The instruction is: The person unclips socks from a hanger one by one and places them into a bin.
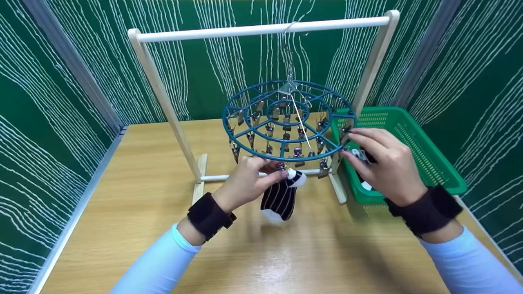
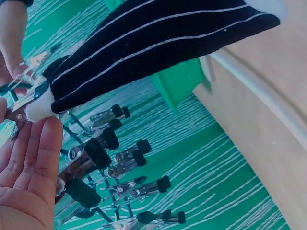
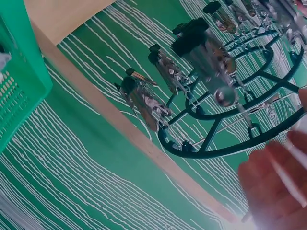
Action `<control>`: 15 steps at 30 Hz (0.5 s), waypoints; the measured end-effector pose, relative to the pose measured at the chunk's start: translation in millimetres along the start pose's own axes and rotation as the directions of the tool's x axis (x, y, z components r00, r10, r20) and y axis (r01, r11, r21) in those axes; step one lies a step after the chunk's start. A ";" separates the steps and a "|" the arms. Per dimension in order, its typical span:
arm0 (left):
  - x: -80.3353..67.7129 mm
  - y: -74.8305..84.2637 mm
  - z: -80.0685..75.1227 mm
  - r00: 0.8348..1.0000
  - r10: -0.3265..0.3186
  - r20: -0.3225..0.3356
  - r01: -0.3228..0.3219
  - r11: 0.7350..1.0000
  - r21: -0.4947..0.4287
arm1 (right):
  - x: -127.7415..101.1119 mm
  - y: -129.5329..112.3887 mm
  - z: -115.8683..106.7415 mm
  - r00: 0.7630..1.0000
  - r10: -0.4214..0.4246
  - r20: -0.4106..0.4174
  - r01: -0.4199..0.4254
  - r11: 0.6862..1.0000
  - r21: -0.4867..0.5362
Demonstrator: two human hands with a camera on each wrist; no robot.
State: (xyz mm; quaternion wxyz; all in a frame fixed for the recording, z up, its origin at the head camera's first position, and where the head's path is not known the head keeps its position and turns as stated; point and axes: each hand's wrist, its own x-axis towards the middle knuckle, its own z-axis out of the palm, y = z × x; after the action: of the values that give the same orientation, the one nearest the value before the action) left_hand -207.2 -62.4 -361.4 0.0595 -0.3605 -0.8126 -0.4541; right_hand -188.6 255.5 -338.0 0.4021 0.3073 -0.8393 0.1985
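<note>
A round teal clip hanger (image 1: 225,122) hangs by its hook from a wooden rack (image 1: 261,29). A black sock with thin white stripes (image 1: 280,200) hangs below its front rim. My left hand (image 1: 255,175) pinches the sock's white cuff (image 2: 38,103) just under a clip. In the left wrist view the sock (image 2: 158,43) stretches over several metal clips (image 2: 124,163). My right hand (image 1: 384,163) is at the hanger's right rim, with thumb and fingers pinching a metal clip (image 1: 359,154). The right wrist view shows the rim (image 3: 225,148), its clips (image 3: 144,100) and my blurred fingers (image 3: 273,182).
A green plastic basket (image 1: 429,155) stands on the wooden table (image 1: 143,204) at the right, behind my right hand, with some laundry partly hidden inside. The rack's foot bar crosses the table under the hanger. Green patterned walls close in the back and both sides.
</note>
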 end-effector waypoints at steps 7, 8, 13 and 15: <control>0.6 -1.2 1.4 1.000 0.003 -0.004 -0.003 1.000 0.008 | -23.3 -7.8 2.2 0.987 0.153 0.058 -0.153 0.988 -0.012; 0.9 -1.5 1.6 1.000 0.000 -0.004 0.000 1.000 0.006 | -26.6 -8.6 4.5 0.982 0.164 0.098 -0.164 0.986 0.000; 2.1 -2.4 2.6 1.000 -0.018 0.003 0.018 1.000 -0.008 | -41.4 -12.4 21.1 0.925 0.234 0.299 -0.265 0.962 0.067; 2.3 -2.7 3.0 1.000 -0.020 0.002 0.020 1.000 -0.010 | -45.9 -14.1 28.8 0.895 0.257 0.364 -0.308 0.947 0.090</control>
State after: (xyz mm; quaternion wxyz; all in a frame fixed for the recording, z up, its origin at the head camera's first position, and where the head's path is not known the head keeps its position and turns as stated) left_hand -209.9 -59.7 -364.1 0.0524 -0.3528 -0.8141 -0.4583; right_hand -172.6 244.9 -390.6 0.1910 0.2406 -0.9160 0.2579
